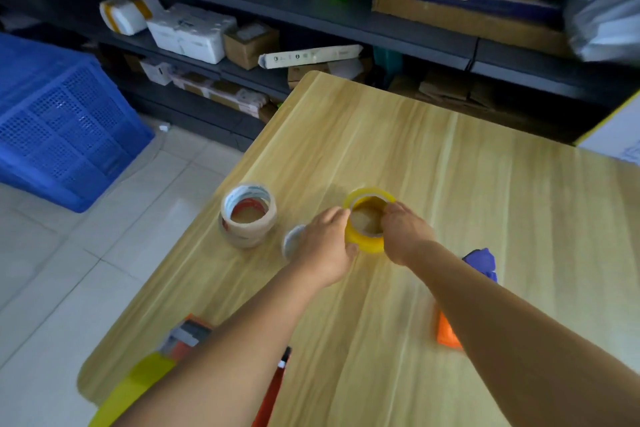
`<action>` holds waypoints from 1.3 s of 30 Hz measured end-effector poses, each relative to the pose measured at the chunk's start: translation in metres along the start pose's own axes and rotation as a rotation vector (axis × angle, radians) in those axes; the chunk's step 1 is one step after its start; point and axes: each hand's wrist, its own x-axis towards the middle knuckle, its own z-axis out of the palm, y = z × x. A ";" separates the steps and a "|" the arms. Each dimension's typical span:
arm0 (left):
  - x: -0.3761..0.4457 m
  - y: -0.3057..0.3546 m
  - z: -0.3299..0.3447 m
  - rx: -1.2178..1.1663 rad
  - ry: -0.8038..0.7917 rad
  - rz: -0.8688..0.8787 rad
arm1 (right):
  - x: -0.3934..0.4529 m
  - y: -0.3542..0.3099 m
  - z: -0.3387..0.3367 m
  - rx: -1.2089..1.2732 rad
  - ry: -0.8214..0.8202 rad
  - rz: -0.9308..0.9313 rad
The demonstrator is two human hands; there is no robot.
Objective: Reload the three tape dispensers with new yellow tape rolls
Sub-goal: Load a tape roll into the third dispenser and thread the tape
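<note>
A yellow tape roll (pixel 363 242) stands on the wooden table (pixel 485 184) near its middle. My left hand (pixel 325 246) grips the roll's left side and my right hand (pixel 405 236) grips its right side, fingers hooked over the rim. Under my right forearm lie a purple dispenser (pixel 481 262) and an orange dispenser (pixel 446 333), both partly hidden. A third dispenser, orange and grey (pixel 188 336), lies near the table's left front edge beside a yellow tape strip or roll (pixel 138 388).
A stack of used cardboard tape cores (pixel 247 215) stands left of my hands, and a small grey round piece (pixel 292 241) lies beside my left hand. A blue plastic crate (pixel 59 125) sits on the tiled floor at left. Dark shelves (pixel 346 17) with boxes run behind the table.
</note>
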 end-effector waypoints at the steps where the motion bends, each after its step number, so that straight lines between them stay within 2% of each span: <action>1: 0.002 0.006 0.003 0.001 -0.029 0.026 | -0.005 0.007 0.000 0.014 0.001 0.024; 4: 0.008 0.027 0.014 -0.040 -0.105 0.054 | -0.020 0.024 0.001 0.021 -0.026 0.083; 9: 0.007 0.054 0.034 -0.206 -0.250 -0.152 | -0.042 0.025 0.012 0.093 -0.047 0.016; 12: 0.002 0.057 0.035 -0.260 -0.243 -0.204 | -0.052 0.015 0.027 0.110 -0.014 -0.050; 16: -0.008 0.053 0.041 -0.446 -0.214 -0.280 | -0.061 0.015 0.035 0.168 0.081 -0.004; 21: -0.010 0.050 0.037 -0.631 -0.059 -0.277 | -0.073 0.036 0.016 0.470 0.090 -0.004; 23: -0.010 0.052 0.031 -0.696 -0.017 -0.272 | -0.082 0.044 0.003 0.665 0.121 -0.038; 26: -0.015 0.061 0.020 -0.961 -0.020 -0.279 | -0.102 0.051 -0.011 1.054 0.087 -0.091; 29: -0.017 0.075 0.013 -1.179 0.005 -0.266 | -0.114 0.056 -0.015 1.187 0.065 -0.055; 33: -0.023 0.093 0.012 -1.033 -0.048 -0.145 | -0.123 0.057 -0.016 1.269 0.148 0.079; 37: -0.026 0.103 0.002 -1.001 -0.061 -0.150 | -0.134 0.062 -0.018 1.245 0.192 0.024; 39: -0.022 0.107 -0.001 -0.854 -0.001 -0.155 | -0.140 0.067 -0.018 1.205 0.193 -0.033</action>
